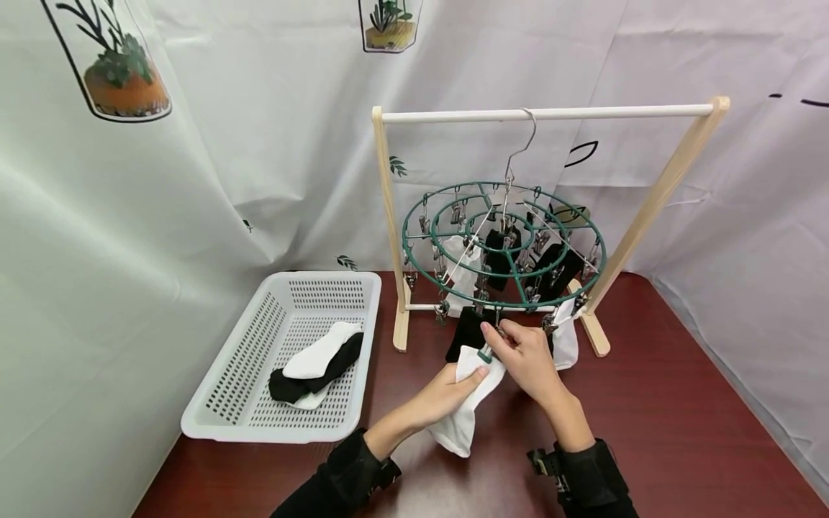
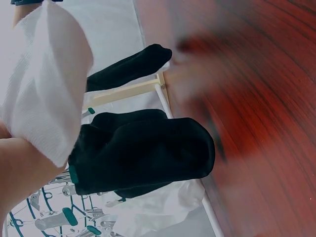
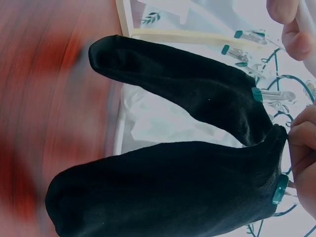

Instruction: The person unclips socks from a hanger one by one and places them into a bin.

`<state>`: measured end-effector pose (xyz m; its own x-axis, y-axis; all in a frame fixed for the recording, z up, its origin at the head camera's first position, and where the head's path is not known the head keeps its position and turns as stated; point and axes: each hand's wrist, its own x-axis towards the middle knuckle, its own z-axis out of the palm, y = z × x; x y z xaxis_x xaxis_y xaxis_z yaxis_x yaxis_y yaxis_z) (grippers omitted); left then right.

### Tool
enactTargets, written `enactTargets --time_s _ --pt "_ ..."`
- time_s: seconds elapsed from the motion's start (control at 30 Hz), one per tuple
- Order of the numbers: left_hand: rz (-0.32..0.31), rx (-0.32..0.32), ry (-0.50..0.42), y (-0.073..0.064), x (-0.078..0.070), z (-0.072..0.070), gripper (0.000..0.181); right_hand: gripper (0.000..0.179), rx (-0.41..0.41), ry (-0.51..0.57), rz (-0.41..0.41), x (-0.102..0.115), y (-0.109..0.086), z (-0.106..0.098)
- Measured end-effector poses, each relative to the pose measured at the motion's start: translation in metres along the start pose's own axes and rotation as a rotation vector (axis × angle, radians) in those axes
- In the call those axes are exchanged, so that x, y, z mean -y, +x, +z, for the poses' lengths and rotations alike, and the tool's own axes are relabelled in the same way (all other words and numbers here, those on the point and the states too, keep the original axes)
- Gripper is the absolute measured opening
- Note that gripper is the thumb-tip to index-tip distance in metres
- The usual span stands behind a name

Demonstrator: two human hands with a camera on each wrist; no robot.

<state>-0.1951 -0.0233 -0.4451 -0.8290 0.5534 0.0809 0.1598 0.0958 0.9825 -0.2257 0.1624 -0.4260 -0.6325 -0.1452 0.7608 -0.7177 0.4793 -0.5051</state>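
Note:
A white sock [image 1: 458, 430] hangs down from my left hand [image 1: 440, 397], which grips it near the top with the thumb in front. A metal clip with a green tip [image 1: 486, 354] sits at the sock's upper edge, and my right hand [image 1: 532, 361] pinches that clip. Above both hands is a round green clip hanger [image 1: 514, 272] with several clips. Just behind the white sock, a black sock [image 1: 461, 337] hangs from it. In the right wrist view, two black socks [image 3: 163, 192] hang by green-tipped clips beside my right fingers [image 3: 302, 143].
The hanger hooks over a white rod [image 1: 447, 116] on a wooden stand [image 1: 388, 194]. More black socks [image 1: 555, 273] and white socks [image 1: 565, 339] hang around the ring. On the left, a white perforated basket [image 1: 227, 360] holds a few black and white socks [image 1: 320, 354].

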Motion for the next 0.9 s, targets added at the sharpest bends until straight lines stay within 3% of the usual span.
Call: enactTargets --time_s 0.33,0.57,0.73,0.9 --pt "-0.004 -0.026 0.002 -0.003 -0.001 -0.001 0.035 0.049 -0.043 -0.032 -0.057 -0.001 -0.002 -0.001" --pt "-0.012 -0.039 0.034 -0.004 -0.009 -0.006 0.035 0.049 -0.073 -0.055 -0.019 -0.003 0.001 -0.008" --pt "0.003 -0.072 0.048 -0.009 -0.029 -0.017 0.036 0.049 -0.066 -0.067 -0.007 -0.006 -0.001 -0.01" --pt "0.051 -0.144 0.084 -0.017 -0.064 -0.041 0.037 0.051 -0.07 -0.05 -0.003 -0.009 -0.005 -0.011"
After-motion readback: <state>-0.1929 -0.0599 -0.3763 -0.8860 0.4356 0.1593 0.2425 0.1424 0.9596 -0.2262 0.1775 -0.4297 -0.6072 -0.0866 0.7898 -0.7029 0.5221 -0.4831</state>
